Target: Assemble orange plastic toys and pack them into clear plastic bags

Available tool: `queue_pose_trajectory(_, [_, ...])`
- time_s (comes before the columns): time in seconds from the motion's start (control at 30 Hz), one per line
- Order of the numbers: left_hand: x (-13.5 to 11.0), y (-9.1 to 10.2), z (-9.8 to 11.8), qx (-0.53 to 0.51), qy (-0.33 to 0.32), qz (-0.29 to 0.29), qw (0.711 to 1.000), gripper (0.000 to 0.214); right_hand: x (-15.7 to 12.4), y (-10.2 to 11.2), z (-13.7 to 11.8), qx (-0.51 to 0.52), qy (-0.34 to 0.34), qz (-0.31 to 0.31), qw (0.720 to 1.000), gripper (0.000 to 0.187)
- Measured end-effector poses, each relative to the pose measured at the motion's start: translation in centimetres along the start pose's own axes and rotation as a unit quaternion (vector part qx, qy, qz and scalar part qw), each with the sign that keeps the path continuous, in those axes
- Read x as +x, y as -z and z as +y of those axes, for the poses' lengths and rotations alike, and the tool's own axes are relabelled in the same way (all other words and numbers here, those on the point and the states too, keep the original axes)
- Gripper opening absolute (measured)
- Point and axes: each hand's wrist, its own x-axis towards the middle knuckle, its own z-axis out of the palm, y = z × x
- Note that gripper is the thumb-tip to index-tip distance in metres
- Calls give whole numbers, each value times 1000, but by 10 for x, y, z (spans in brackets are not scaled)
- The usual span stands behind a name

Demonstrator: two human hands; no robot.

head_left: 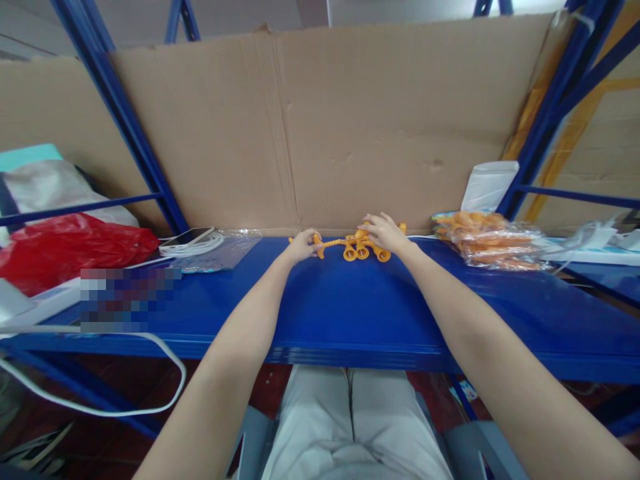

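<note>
Head view of a work surface with two bare hands and orange pliable-looking parts. The left hand (303, 246) has its fingers closed on the left end of the orange toy (362, 252), at a flared collar. The right hand (386, 233) lies over the toy's right portion with fingers partly spread; whether it grips or merely rests there cannot be told. The hands stand apart, the toy spanning the gap between them at the far middle of the blue tabletop (345, 300). Between the hands runs a slender, ribbed stem (336, 243), screw-like in profile; farther right, round, hollow cups (383, 255) turn their open mouths toward the near side. Whether these parts form one piece is unclear.

The tabletop is smooth and slightly glossy, with a straight near edge. Behind it rises a matt brown cardboard sheet (400, 120), creased vertically left of centre, between blue metal uprights.

Containers: at far right, a crinkled transparent bag (505, 257) holds a heap of similar orange pieces (475, 221); a white packet (490, 187) leans behind it. At far left, a flat clear plastic sleeve (235, 248) lies beside a coiled white cable (195, 247). Farther left sits a wrinkled, shiny red bag (85, 243), its contents hidden.
</note>
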Motion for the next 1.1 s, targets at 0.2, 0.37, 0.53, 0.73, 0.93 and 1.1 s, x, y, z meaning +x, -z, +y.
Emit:
queue_pose_trajectory(0.2, [3, 1, -3, -5, -14, -2, 1000, 23, 0, 1, -2, -1, 11, -1, 1000, 42])
queue_pose_trajectory(0.37, [1, 0, -2, -1, -7, 2, 1000, 23, -3, 0, 2, -7, -4, 12, 1000, 42])
queue_pose_trajectory(0.53, [1, 0, -2, -1, -9, 5, 1000, 23, -3, 2, 2, -21, 1, -8, 1000, 42])
queue_pose_trajectory(0.73, [4, 0, -5, -10, -22, -3, 1000, 22, 7, 7, -16, -32, 29, -49, 998, 41])
queue_pose_trajectory(0.93, [5, -2, -6, -9, -19, 3, 1000, 20, 17, 8, -34, -18, 42, -63, 997, 41])
queue_pose_trajectory(1.1, [7, 0, -11, -14, 7, 4, 1000, 22, 18, 3, -34, 26, 43, -40, 998, 44])
